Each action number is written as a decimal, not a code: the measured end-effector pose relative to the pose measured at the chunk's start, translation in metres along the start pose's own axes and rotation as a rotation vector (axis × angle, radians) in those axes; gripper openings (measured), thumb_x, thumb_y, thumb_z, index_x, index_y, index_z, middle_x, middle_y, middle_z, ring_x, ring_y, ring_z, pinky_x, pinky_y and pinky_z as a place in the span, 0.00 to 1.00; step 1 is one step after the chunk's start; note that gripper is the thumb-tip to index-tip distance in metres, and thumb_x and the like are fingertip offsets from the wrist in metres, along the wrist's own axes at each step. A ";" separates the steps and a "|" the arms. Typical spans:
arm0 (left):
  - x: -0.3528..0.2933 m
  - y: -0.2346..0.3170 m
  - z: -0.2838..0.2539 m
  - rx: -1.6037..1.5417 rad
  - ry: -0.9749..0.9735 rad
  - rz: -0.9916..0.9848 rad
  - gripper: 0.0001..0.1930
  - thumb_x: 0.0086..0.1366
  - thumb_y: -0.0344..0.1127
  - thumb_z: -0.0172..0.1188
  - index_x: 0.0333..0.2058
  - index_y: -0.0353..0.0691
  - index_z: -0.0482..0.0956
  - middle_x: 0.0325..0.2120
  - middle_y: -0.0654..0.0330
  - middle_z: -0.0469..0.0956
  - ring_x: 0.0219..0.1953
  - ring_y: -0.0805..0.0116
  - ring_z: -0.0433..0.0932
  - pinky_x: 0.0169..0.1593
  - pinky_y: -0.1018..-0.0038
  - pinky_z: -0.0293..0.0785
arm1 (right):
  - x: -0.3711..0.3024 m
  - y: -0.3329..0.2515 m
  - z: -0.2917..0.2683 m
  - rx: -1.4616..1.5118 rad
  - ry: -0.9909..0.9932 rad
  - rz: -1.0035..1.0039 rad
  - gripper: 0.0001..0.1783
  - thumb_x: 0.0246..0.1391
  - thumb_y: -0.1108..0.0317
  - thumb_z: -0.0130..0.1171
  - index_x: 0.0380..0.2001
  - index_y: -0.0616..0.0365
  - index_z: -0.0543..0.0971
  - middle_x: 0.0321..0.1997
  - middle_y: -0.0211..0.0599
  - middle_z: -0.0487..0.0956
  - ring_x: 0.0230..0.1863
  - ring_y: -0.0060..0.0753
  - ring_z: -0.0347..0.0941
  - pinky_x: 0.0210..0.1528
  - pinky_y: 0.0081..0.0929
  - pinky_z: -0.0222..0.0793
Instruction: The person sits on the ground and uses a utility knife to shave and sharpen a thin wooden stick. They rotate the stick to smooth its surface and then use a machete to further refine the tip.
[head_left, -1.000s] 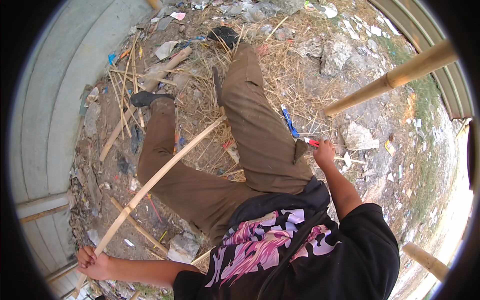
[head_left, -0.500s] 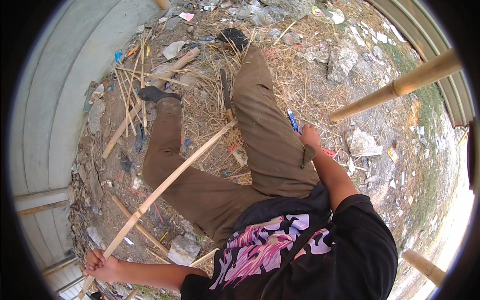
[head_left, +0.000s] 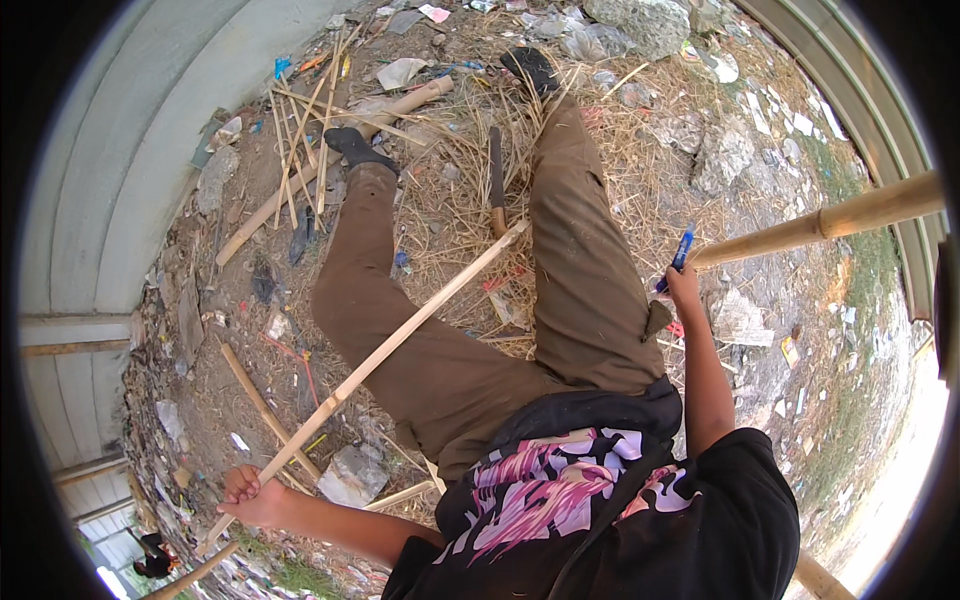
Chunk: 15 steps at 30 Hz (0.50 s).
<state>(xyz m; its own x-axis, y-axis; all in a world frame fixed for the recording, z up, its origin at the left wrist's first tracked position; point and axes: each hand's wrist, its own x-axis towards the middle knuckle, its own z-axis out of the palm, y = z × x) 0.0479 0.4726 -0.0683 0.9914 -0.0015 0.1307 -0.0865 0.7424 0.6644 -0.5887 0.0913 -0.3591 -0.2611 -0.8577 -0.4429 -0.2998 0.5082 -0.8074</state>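
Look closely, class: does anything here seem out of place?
Yes: a dark-bladed tool lies uncovered between the person's legs, near the tip of the wooden strip, a risky-looking spot. Litter is strewn over the ground too, looking untidy.

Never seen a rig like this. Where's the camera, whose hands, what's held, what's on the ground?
There's no robot: these are one person's bare hands. Every picture comes from one wide fisheye camera worn on the head, looking down, so straight edges bend near the rim. The left hand grips a long pale wooden strip that crosses over the left thigh. The right hand holds a slim blue object. On the littered ground lie straw, thin sticks and a dark-bladed knife.
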 end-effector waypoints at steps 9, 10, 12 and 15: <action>-0.024 -0.044 0.005 -0.371 -0.014 0.010 0.30 0.77 0.61 0.41 0.18 0.49 0.56 0.12 0.70 0.48 0.15 0.76 0.46 0.18 0.76 0.41 | -0.064 -0.173 -0.035 0.617 -0.163 -0.245 0.08 0.64 0.67 0.54 0.39 0.60 0.73 0.35 0.37 0.77 0.39 0.34 0.79 0.42 0.32 0.77; -0.027 -0.050 0.009 -0.363 -0.001 0.023 0.30 0.76 0.61 0.42 0.18 0.49 0.56 0.12 0.70 0.47 0.15 0.77 0.46 0.18 0.76 0.40 | -0.069 -0.188 -0.035 0.672 -0.199 -0.271 0.10 0.66 0.65 0.54 0.40 0.62 0.74 0.36 0.37 0.78 0.39 0.33 0.79 0.42 0.32 0.77; -0.033 -0.061 0.017 -0.344 0.020 0.049 0.29 0.75 0.61 0.46 0.19 0.49 0.56 0.12 0.71 0.46 0.15 0.77 0.45 0.19 0.76 0.39 | -0.086 -0.219 -0.030 0.028 -0.013 -0.434 0.15 0.69 0.60 0.53 0.45 0.63 0.75 0.40 0.42 0.79 0.42 0.38 0.79 0.46 0.35 0.77; -0.047 -0.080 0.038 -0.429 -0.008 0.051 0.28 0.73 0.59 0.49 0.19 0.49 0.56 0.13 0.71 0.45 0.15 0.77 0.44 0.21 0.76 0.38 | -0.082 -0.230 -0.017 -0.692 0.413 -1.163 0.19 0.71 0.59 0.52 0.58 0.56 0.76 0.55 0.48 0.79 0.57 0.53 0.74 0.63 0.44 0.65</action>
<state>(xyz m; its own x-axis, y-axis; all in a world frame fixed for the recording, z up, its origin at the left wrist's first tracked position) 0.0041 0.3875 -0.1001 0.9860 0.0382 0.1620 -0.0847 0.9530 0.2910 -0.5139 0.0462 -0.1306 0.2333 -0.7844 0.5748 -0.8778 -0.4242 -0.2227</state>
